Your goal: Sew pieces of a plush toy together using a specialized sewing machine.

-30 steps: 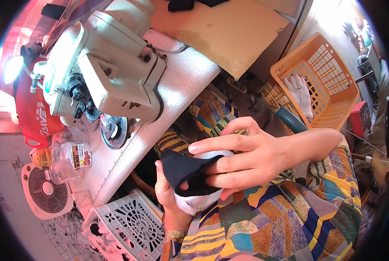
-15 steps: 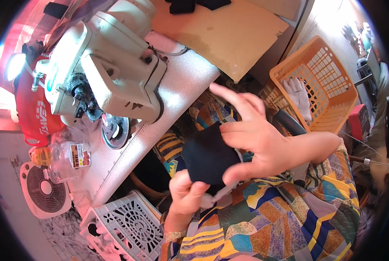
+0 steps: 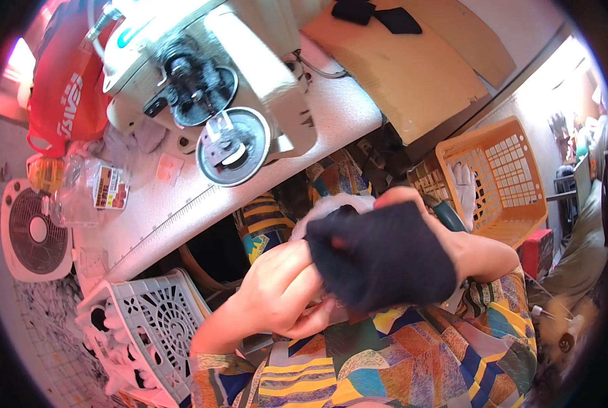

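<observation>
A black fabric piece (image 3: 385, 258), slightly blurred, is held up in front of my lap. My left hand (image 3: 280, 289) is closed on its left edge, fingers curled under. My right hand (image 3: 419, 200) reaches behind its upper right side; most of those fingers are hidden by the cloth, which hangs from that hand. Just beyond it shows a fluffy white piece of fabric (image 3: 317, 211) with a dark opening; whether it is joined to the black piece I cannot tell.
A sewing machine with a round toothed disc (image 3: 236, 146) stands on the white table (image 3: 174, 217). Black pieces (image 3: 398, 20) lie on cardboard (image 3: 413, 75). An orange basket (image 3: 501, 234) holds white gloves (image 3: 462, 190). A grey crate (image 3: 174, 319), fan (image 3: 38, 228) and red bag (image 3: 72, 102) are leftward.
The black piece has been turned and spread out, and moved to the right. My right hand, earlier over it with fingers extended, is now behind it. The head view has shifted.
</observation>
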A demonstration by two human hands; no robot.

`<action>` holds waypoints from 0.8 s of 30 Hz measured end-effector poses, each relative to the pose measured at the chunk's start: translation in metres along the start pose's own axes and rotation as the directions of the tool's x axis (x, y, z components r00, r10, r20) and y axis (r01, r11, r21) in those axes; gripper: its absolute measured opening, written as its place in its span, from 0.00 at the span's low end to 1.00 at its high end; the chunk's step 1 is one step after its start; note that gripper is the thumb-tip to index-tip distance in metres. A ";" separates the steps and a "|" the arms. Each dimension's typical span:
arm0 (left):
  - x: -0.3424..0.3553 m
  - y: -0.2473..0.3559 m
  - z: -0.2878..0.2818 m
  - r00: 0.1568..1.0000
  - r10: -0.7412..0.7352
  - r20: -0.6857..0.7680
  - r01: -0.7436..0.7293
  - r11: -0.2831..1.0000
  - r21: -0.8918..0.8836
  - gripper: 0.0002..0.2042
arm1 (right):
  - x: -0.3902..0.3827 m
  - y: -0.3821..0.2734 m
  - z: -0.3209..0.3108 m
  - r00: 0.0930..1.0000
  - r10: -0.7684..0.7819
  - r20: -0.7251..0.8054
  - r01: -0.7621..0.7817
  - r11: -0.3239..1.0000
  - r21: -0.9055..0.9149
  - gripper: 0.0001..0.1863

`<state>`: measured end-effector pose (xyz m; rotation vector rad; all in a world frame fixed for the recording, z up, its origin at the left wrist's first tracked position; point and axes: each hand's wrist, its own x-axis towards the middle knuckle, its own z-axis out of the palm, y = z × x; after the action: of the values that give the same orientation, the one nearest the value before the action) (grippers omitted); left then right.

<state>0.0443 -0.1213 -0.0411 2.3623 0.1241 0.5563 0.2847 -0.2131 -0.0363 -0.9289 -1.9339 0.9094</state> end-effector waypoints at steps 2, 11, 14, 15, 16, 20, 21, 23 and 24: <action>0.008 0.006 -0.020 0.980 -0.014 0.199 0.033 0.995 -0.095 0.17 | 0.003 -0.009 0.004 0.995 -0.047 0.090 0.063 0.980 -0.187 0.17; -0.009 0.001 -0.050 0.952 -0.061 0.299 0.004 0.982 0.187 0.11 | 0.032 0.007 0.013 0.939 -0.121 0.321 0.220 0.930 -0.294 0.14; -0.011 0.001 -0.060 0.949 -0.131 0.287 0.029 0.942 0.335 0.12 | 0.043 0.004 0.012 0.944 -0.087 0.318 0.188 0.936 -0.299 0.15; -0.012 0.002 -0.062 0.948 -0.161 0.274 0.047 0.924 0.380 0.13 | 0.046 0.006 0.009 0.941 -0.089 0.327 0.183 0.946 -0.269 0.16; -0.012 0.002 -0.063 0.958 -0.144 0.247 0.031 0.911 0.411 0.11 | 0.045 0.006 0.008 0.938 -0.082 0.337 0.182 0.944 -0.276 0.16; -0.015 0.003 -0.060 0.974 -0.123 0.190 0.017 0.878 0.479 0.04 | 0.045 0.013 0.009 0.929 -0.078 0.361 0.209 0.917 -0.339 0.16; -0.014 0.003 -0.061 0.968 -0.131 0.213 0.005 0.860 0.510 0.04 | 0.048 0.012 0.009 0.937 -0.084 0.339 0.205 0.917 -0.341 0.16; -0.011 0.001 -0.063 0.964 -0.132 0.230 -0.015 0.838 0.545 0.05 | 0.054 0.009 0.007 0.946 -0.050 0.321 0.173 0.913 -0.369 0.15; -0.010 -0.001 -0.063 0.967 -0.126 0.223 -0.017 0.836 0.549 0.05 | 0.056 0.009 0.005 0.945 -0.010 0.328 0.145 0.908 -0.393 0.15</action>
<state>0.0087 -0.0846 -0.0033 2.9563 0.2658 0.1954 0.2591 -0.1629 -0.0266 -0.9742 -2.4910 0.6393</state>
